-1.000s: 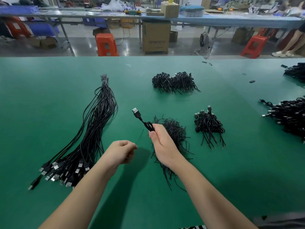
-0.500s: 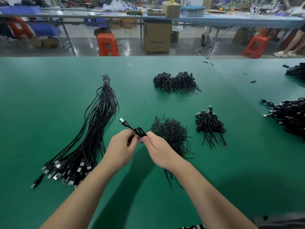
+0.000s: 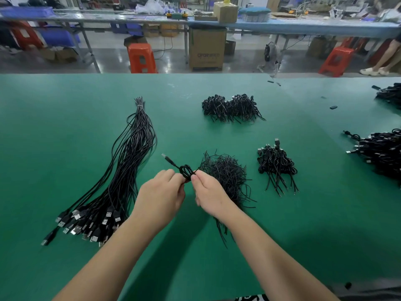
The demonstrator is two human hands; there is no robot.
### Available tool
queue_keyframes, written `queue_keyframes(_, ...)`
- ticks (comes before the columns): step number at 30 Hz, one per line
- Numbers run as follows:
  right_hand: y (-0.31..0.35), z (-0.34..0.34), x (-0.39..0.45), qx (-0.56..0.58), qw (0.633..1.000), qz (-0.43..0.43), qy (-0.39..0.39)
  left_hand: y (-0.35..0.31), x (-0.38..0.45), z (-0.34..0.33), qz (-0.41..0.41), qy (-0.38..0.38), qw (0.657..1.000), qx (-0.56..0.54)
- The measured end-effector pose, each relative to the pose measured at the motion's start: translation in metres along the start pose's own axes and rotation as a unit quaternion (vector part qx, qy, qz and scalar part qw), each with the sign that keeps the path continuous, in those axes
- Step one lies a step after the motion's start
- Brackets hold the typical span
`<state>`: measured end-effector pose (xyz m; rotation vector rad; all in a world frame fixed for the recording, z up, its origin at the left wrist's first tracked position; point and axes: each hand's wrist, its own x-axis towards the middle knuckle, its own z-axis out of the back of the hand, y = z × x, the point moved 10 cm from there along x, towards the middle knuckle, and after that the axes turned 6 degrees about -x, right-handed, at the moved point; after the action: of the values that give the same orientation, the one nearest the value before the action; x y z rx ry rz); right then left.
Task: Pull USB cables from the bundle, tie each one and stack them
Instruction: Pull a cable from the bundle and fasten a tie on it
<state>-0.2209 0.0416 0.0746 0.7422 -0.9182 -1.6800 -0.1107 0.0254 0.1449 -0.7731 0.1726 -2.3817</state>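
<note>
A coiled USB cable (image 3: pixel 186 171) is pinched between the left hand (image 3: pixel 160 197) and right hand (image 3: pixel 210 195), above the table (image 3: pixel 303 224). The tying step seems in hand; afterwards it should be stacked on the tied pile (image 3: pixel 276 163). The bundle (image 3: pixel 121 174) lies left.

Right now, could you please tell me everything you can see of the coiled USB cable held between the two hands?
The coiled USB cable is thin, black and rubbery-looking, wound into a small loop of several turns. Its USB plug, black-bodied with a metal tip, sticks out up and to the left on a short straight stretch. It is held above the green table, just left of the pile of loose ties. The left hand and right hand pinch the loop's lower part from either side with their fingers.
</note>
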Motion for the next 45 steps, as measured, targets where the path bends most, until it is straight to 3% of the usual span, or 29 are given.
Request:
queue_keyframes(3, -0.003, -0.004, 0.003, 0.043, 0.998, -0.030, 0.032, -0.025, -0.002, 0.012, -0.123, -0.033, 0.988, 0.082)
queue_keyframes(6, -0.006, -0.013, 0.002, 0.073, 0.990, -0.054, 0.107, -0.039, -0.004, 0.011, -0.213, 0.003, 0.972, 0.100)
queue_keyframes(9, -0.006, -0.020, -0.003, 0.108, 0.977, -0.065, 0.172, -0.041, -0.003, 0.011, -0.240, 0.033, 0.967, 0.074)
queue_keyframes(12, 0.000, -0.025, -0.010, 0.145, 0.965, -0.060, 0.208, -0.030, 0.005, 0.017, -0.175, 0.030, 0.984, 0.007)
queue_keyframes(15, 0.005, -0.028, -0.014, 0.152, 0.962, -0.056, 0.220, -0.011, 0.008, 0.017, -0.054, 0.026, 0.991, -0.116)
queue_keyframes(23, 0.014, -0.011, -0.018, 0.124, 0.978, -0.023, 0.168, 0.031, 0.001, 0.002, 0.247, 0.026, 0.919, -0.304)
queue_keyframes(25, 0.022, -0.004, -0.020, 0.007, 0.988, 0.030, 0.150, 0.035, -0.001, -0.001, 0.272, 0.035, 0.909, -0.314)
queue_keyframes(28, 0.036, -0.003, -0.024, -0.161, 0.971, 0.119, 0.132, 0.039, -0.002, -0.004, 0.291, 0.042, 0.897, -0.330)
queue_keyframes(34, 0.036, -0.001, -0.027, -0.249, 0.951, 0.139, 0.117, 0.047, -0.009, -0.022, 0.343, 0.100, 0.847, -0.395)
queue_keyframes(42, 0.035, -0.014, -0.032, -0.290, 0.936, 0.145, 0.139, 0.051, -0.013, -0.029, 0.347, 0.128, 0.851, -0.373)
queue_keyframes(45, 0.035, -0.014, -0.031, -0.310, 0.930, 0.152, 0.125, 0.056, -0.013, -0.026, 0.351, 0.107, 0.859, -0.357)
